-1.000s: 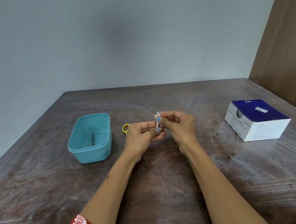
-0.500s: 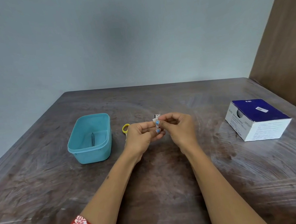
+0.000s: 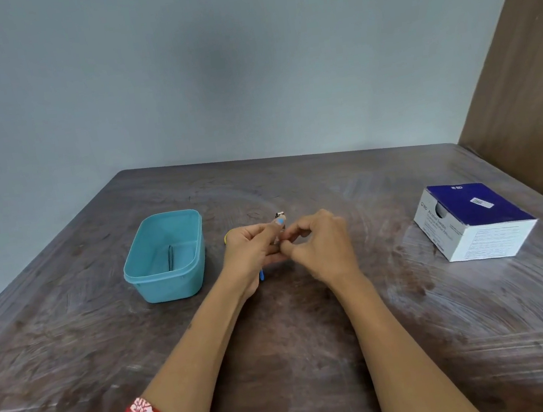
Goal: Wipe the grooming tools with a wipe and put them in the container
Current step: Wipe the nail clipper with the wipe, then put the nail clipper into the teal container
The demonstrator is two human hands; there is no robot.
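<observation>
Head view: right hand (image 3: pixel 324 247) has slid down the nail clipper (image 3: pixel 279 215).

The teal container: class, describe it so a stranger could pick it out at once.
Start at the brown wooden table and look left of the person's two hands. There stands the teal container, an open, lidless, rounded plastic tub holding one thin dark tool. Unlike the closed blue-and-white box on the right, it is single-coloured and open-topped.

Two hands, left (image 3: pixel 255 253) and right (image 3: pixel 324 247), one teal container (image 3: pixel 169 281), one blue-and-white box (image 3: pixel 475 220), one table (image 3: pixel 283 359)
</observation>
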